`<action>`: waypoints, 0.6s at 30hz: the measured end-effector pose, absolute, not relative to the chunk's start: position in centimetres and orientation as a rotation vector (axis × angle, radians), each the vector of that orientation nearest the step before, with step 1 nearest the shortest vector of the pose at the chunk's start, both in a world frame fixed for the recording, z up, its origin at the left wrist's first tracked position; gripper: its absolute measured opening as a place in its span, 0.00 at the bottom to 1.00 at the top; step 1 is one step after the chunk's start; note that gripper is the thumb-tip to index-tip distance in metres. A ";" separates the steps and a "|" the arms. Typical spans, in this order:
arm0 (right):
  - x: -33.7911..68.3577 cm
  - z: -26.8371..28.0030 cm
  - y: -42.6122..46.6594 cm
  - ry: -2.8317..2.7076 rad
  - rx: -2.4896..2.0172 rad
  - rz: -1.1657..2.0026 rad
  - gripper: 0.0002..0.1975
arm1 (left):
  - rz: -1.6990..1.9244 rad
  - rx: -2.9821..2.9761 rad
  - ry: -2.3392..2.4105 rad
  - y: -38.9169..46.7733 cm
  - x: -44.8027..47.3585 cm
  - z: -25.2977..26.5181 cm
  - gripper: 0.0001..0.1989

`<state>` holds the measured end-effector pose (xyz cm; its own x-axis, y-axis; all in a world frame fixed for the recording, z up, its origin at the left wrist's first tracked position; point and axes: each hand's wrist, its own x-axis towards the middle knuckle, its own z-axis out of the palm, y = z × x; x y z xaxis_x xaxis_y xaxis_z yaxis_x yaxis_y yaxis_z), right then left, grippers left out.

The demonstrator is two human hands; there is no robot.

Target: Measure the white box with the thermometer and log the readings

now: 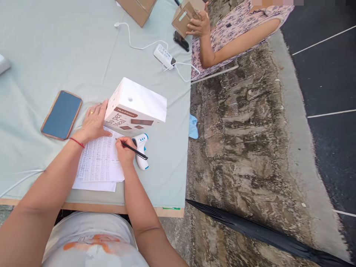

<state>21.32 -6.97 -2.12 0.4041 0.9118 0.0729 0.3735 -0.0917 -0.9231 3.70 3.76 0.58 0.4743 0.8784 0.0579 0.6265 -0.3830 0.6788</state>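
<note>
Right hand (125,150) was curled shut around a slim black pen (135,150), tip down on the top sheet of a stack of white paper sheets covered in rows of small handwritten entries (98,163). Wrist was resting on the paper, forearm coming in from the lower edge, elbow bent.

Left hand (93,124) lay flat, palm down, fingers spread and together with nothing gripped; it pressed the upper part of the sheets and its fingertips touched the side of a white cardboard box with brown printed lettering (136,107). Gold ring on one finger, thin red thread bracelet (77,142) at the wrist. Left forearm ran in diagonally from lower left.

The box stood tilted on the table (41,48), which was covered by a pale grey-green cloth, just above the papers. A white-and-blue handheld infrared thermometer (141,148) lay just beside the right hand, under the pen's back end. A smartphone with dark screen and brown case (61,115) lay face up, left of the left hand, apart from it.

Far side: white power strip with white cable (164,56), two brown cardboard boxes. Another person's hand (198,24) held the smaller brown carton (185,15) at the table corner.
</note>
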 end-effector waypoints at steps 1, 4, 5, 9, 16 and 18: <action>21.3 -2.1 -7.0 -1.141 -1.674 0.678 0.08 | 0.553 2.130 1.246 3.7 3.7 0.7 0.74; 21.2 -2.1 -7.0 -1.128 -1.694 0.664 0.07 | 0.545 2.111 1.250 3.7 3.8 0.8 0.74; 21.2 -2.1 -7.0 -1.126 -1.695 0.659 0.07 | 0.547 2.107 1.250 3.7 3.7 0.8 0.74; 21.3 -2.1 -7.0 -1.125 -1.698 0.661 0.07 | 0.570 2.110 1.240 3.8 3.7 0.4 0.74; 21.5 -2.0 -7.1 -1.067 -1.716 0.636 0.07 | 0.599 2.097 1.230 3.9 3.7 0.0 0.73; 21.4 -1.8 -7.1 -1.078 -1.719 0.638 0.07 | 0.589 2.092 1.235 3.9 3.7 0.3 0.73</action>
<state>21.41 -7.06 -1.84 0.4698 0.8807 0.0603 0.3713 -0.1352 -0.9186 3.69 3.90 0.26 0.4604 0.8858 0.0591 0.6038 -0.3612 0.7106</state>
